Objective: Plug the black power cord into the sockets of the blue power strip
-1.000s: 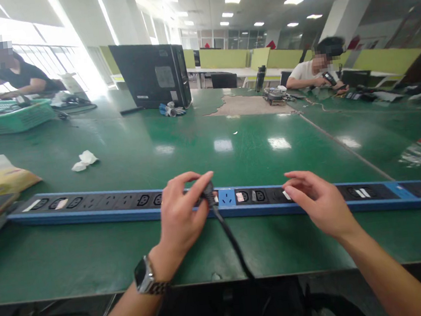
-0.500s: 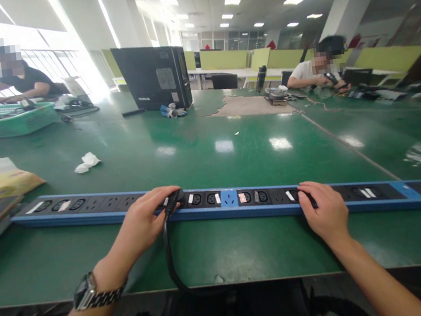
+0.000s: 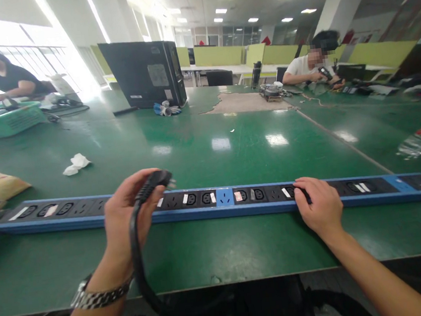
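While the left hand (image 3: 121, 214) grips a plug (image 3: 160, 177) near the strip (image 3: 224, 197) (right hand (image 3: 321, 206): can't tell), the cord (image 3: 137, 260) could yank it loose.

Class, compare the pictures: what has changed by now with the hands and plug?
The left hand has carried the black plug leftward along the power strip and now holds it raised, prongs showing. The right hand, first open above the strip, has come down onto it. The strip, white scrap and computer case stayed put.
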`<state>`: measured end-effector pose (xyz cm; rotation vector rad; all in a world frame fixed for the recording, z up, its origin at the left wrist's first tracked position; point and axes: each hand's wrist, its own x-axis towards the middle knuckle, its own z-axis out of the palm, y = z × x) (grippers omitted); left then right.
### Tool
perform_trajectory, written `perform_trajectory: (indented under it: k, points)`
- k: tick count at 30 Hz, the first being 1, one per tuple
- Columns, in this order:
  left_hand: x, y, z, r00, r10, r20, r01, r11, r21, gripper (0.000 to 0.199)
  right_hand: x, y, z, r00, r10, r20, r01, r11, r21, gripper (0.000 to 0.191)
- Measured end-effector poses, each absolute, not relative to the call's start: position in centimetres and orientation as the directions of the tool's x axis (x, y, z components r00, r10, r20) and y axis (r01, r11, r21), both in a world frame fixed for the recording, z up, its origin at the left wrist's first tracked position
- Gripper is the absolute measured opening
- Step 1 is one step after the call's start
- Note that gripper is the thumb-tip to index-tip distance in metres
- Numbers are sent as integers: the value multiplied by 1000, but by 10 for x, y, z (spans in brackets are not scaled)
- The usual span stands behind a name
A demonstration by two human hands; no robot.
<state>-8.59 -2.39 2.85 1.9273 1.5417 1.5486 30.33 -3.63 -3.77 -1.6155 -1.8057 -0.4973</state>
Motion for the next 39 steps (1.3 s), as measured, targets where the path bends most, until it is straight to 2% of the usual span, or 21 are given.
perform_trajectory:
  k: [3,5,11,18,22,24,27,29,31,33,35,37,39]
  points:
    - [-47,-21,31,132,834,535,569,-506,648,30,303,-37,-38,-11,719,695,975,163,-153,22]
    - [-27,-17,25,213,828,519,577,-535,616,26,303,-37,-37,-14,720,694,973,169,-156,22]
    - [-8,-16,5,207,834,512,625,-515,586,25,303,-37,-38,-8,716,698,969,177,-171,21]
    - [-4,-18,7,265,842,469,694,-505,514,25,302,-37,-35,1,723,691,971,164,-173,21]
    - [-4,-19,4,335,806,489,703,-559,440,22,300,-37,-37,9,721,693,971,160,-179,21]
    - [-7,-18,3,339,795,502,682,-576,452,20,301,-36,-39,21,726,687,966,164,-202,22]
    - [-8,-15,10,231,829,510,546,-544,637,19,302,-35,-29,102,776,623,927,153,-343,21]
    - [-3,-14,22,94,840,535,412,-522,747,28,297,-37,-9,195,836,513,816,152,-558,24]
    - [12,-16,38,32,811,584,361,-554,750,41,286,-41,21,227,893,388,633,168,-756,33]
    - [35,-20,52,147,752,642,398,-640,658,49,269,-49,54,130,946,296,528,187,-828,43]
    - [59,-23,59,314,683,659,387,-726,568,52,253,-55,80,-16,973,229,621,189,-761,47]
    - [76,-22,59,413,680,606,341,-732,590,58,242,-55,92,-79,979,186,782,176,-598,40]
    - [79,-18,53,454,711,537,373,-699,610,62,241,-50,90,-91,982,164,887,155,-435,33]
